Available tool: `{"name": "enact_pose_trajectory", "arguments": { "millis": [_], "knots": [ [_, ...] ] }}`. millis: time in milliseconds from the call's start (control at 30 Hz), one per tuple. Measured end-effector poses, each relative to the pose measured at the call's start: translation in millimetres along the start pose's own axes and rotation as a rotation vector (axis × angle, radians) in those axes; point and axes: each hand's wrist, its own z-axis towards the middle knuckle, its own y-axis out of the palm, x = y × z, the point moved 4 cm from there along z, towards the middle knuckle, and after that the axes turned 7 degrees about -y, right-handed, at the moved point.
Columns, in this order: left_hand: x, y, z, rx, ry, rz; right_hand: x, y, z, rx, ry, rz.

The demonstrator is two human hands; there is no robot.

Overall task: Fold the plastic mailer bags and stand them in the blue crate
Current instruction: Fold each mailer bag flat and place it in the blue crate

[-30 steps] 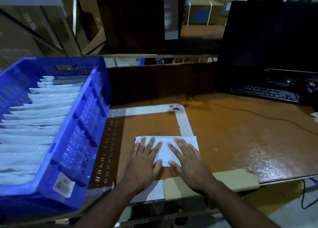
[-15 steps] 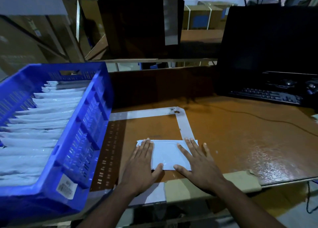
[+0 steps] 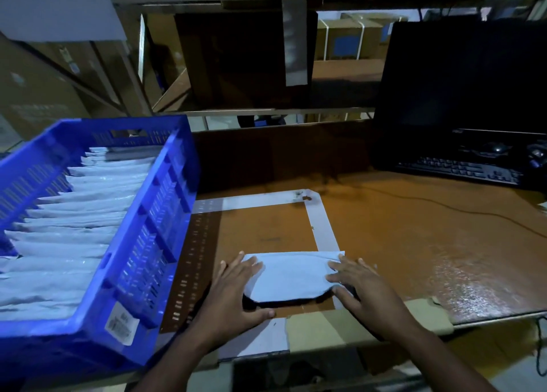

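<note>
A folded white mailer bag point(image 3: 291, 276) lies on the brown table point(image 3: 414, 243) near its front edge, its near edge lifted. The left hand point(image 3: 233, 297) grips the bag's left end, fingers over, thumb under. The right hand point(image 3: 364, 291) grips its right end likewise. Left of them, the blue crate point(image 3: 154, 243) holds upright folded bags point(image 3: 74, 222).

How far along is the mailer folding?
Done: many folded mailers stand in rows filling the blue crate. In hand: the left hand and right hand grip a folded mailer, near edge raised. Left: standing it in the crate.
</note>
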Motion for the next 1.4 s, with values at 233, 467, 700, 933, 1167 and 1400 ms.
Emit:
{"name": "enact_pose_trajectory", "arguments": {
  "millis": [233,467,700,933,1167,1400],
  "knots": [
    [13,-44,11,0.325,-0.193,-0.270,-23,-39,33,0.229,0.233,0.393],
    [-2,-26,18,0.196,-0.469,-0.253,-6,-11,59,0.247,0.422,0.305],
    [8,-29,15,0.288,-0.454,-0.013,-43,20,48,0.121,0.142,-0.102],
    [-8,-14,44,0.021,-0.548,-0.332,-33,44,40,0.057,0.091,0.059],
    [5,-22,38,-0.184,-0.776,-1.312,-27,40,40,0.073,0.132,0.146],
    [-14,-28,43,0.083,-0.564,-0.572,-26,40,37,0.099,0.114,0.175]
  ]
}}
